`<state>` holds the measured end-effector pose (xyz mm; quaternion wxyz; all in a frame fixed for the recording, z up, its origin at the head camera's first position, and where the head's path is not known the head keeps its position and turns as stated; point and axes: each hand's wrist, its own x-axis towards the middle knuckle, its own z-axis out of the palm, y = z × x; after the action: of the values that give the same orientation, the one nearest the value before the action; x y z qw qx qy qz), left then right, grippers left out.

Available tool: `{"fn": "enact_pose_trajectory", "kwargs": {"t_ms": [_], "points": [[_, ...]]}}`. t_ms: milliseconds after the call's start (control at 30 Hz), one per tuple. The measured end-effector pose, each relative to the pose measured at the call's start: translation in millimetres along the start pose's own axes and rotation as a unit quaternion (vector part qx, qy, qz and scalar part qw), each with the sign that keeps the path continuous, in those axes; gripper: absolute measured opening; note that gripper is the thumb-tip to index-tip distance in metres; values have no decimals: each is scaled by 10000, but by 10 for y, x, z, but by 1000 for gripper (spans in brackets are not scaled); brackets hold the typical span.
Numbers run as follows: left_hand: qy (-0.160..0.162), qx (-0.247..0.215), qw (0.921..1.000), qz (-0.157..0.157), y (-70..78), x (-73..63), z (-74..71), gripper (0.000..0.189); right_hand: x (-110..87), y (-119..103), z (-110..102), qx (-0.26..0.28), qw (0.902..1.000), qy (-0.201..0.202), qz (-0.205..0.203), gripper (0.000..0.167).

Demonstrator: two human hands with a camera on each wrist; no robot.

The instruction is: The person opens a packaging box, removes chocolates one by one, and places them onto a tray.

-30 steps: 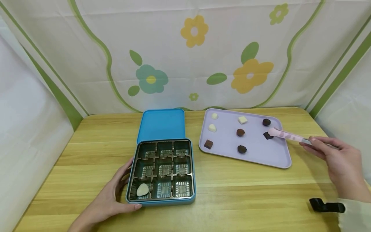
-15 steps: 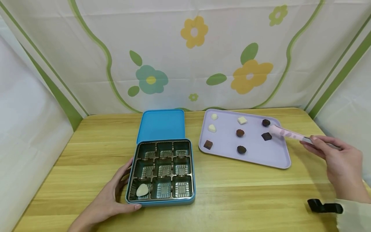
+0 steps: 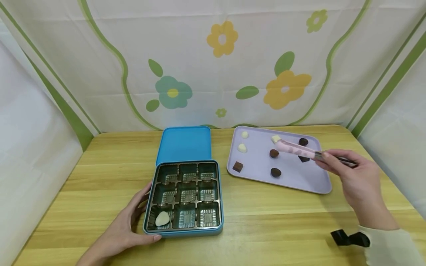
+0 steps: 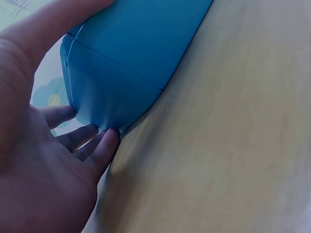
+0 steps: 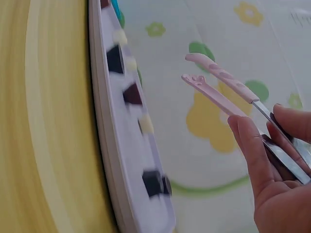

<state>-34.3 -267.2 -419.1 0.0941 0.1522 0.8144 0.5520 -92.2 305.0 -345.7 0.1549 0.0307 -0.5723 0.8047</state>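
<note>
My left hand holds the near left corner of a blue tin, thumb along the front wall and fingers against the left side. A cream-coloured chocolate lies in the tin's front left compartment. My right hand grips pink-tipped tongs above a lilac tray. In the right wrist view the tongs' tips stand apart with nothing between them. In the head view they overlap a white square chocolate. Behind the tongs, a dark square chocolate is partly hidden.
Also on the tray are white chocolates at the left, a brown square one, and round dark ones. A blue lid lies behind the tin. Flowered cloth hangs behind the wooden table.
My right hand has carried the tongs left across the tray, from beside the dark chocolates to the white square one. The left hand and tin have stayed in place.
</note>
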Motion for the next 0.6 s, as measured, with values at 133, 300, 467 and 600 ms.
{"fn": "enact_pose_trajectory", "kwargs": {"t_ms": [133, 300, 467, 600], "points": [[-28, -56, 9999, 89, 29, 0, 20, 126, -56, 40, 331, -622, 9971, -413, 126, 19], [-24, -128, 9996, 238, 61, -8, 32, 126, -132, 109, 746, -1722, 9797, -922, 442, 15], [-8, -180, 9992, 351, 65, -8, 35, 125, -188, 253, 1153, -2435, 9567, -1516, 484, 19], [13, -230, 9992, 325, 61, -3, 35, 125, -260, 378, 1461, -2703, 9397, -2050, 429, 18]]}}
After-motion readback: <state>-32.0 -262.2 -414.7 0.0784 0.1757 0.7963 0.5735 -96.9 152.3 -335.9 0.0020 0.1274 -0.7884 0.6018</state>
